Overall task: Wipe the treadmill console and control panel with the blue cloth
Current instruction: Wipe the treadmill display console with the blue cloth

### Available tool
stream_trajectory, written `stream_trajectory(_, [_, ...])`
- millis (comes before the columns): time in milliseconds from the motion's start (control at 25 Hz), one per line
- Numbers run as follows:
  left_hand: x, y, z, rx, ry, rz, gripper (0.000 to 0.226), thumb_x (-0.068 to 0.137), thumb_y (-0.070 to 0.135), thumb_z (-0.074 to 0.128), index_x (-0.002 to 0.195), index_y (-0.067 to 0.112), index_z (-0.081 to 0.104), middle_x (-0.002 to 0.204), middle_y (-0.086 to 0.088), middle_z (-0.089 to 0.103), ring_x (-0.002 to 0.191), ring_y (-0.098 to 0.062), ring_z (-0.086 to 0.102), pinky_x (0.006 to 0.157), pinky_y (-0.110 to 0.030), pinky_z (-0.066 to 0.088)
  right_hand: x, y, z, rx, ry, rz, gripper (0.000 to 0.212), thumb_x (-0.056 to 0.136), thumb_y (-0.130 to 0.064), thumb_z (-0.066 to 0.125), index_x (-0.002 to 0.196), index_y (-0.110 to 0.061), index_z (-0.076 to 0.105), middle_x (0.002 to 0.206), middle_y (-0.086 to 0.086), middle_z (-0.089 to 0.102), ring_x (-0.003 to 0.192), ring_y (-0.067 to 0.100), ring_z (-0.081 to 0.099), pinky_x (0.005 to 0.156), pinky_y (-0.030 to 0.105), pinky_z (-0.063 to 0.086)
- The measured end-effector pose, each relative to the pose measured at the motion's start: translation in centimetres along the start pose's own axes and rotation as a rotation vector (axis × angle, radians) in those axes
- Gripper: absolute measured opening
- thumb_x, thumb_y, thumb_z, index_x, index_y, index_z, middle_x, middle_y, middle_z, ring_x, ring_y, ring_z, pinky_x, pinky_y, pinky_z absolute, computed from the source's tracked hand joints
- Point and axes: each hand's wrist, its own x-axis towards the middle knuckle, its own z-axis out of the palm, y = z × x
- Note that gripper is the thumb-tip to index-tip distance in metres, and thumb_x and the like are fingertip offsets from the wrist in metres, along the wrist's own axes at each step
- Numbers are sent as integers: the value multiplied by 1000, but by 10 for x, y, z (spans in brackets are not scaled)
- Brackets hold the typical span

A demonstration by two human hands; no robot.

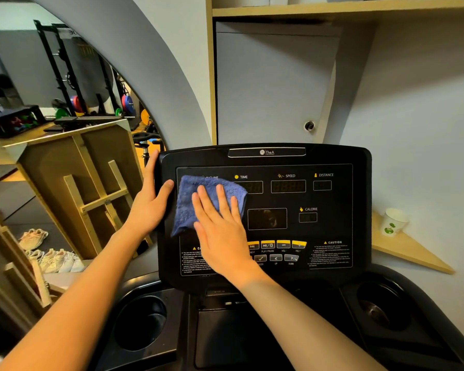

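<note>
Blue cloth (198, 202) lay bunched against the upper left of the control panel (332, 226), covering the incline readout and the left end of the time window, its lower corner hanging down toward the left caution text. Right hand (220, 231) pressed it flat to the panel, fingers straight and slightly spread, the fingertips (220, 190) resting on the cloth's middle while the palm lay below on the bare panel over the leftmost buttons. Nothing was pinched; the cloth was held only by pressure.

Left hand (150, 202) gripped the left edge of the treadmill console (359, 162), thumb hooked over the front face just beside the cloth and the fingers wrapped behind, apparently steadying the housing.

Everything not yet under the cloth lay to the right of the pressing hand: the speed (288, 186), distance (322, 185) and calorie (308, 217) windows, the centre screen (267, 218), the yellow button row (283, 244) and the right-hand caution text. The panel's long axis ran left to right, so the coming stroke probably had to sweep rightward, away from the bracing hand, with the right hand clearly the one placed to make it. The dark cup holders (141, 322) below sat near the forearms, well apart from the cloth. A paper cup (394, 220) stood on a wooden shelf (413, 250) to the right of the console.
</note>
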Motion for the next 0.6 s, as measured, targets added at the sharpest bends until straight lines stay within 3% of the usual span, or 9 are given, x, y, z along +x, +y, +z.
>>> stream_trajectory(200, [-1, -2, -2, -17, -7, 9, 66, 103, 26, 43, 151, 52, 6, 149, 15, 34, 107, 21, 51, 101, -40, 45, -25, -2, 8, 5, -49, -76, 61, 106, -35, 36, 160, -19, 12, 168, -2, 5, 154, 26, -5, 124, 49, 9])
stream_trajectory(360, [-2, 1, -1, -14, -18, 1, 66, 103, 29, 44, 151, 51, 4, 131, 41, 35, 104, 24, 50, 97, -33, 45, -50, 13, 15, -16, -82, -97, 65, 103, -32, 42, 159, -18, 13, 168, -3, 3, 154, 22, -5, 124, 46, 10])
stream_trajectory(480, [-3, 3, -1, -11, -17, -5, 67, 103, 29, 44, 152, 51, 4, 127, 45, 32, 102, 26, 49, 90, -23, 43, -68, 31, 17, -41, -89, -111, 69, 99, -27, 48, 159, -17, 14, 167, -1, 5, 155, 22, -3, 123, 45, 9])
stream_trajectory(600, [-3, 2, -1, -17, -9, -4, 67, 102, 31, 45, 150, 54, 5, 129, 42, 34, 105, 19, 51, 96, -29, 43, -81, 45, 16, -24, -72, -105, 70, 97, -23, 51, 159, -18, 18, 167, -2, 10, 155, 22, 2, 123, 45, 12])
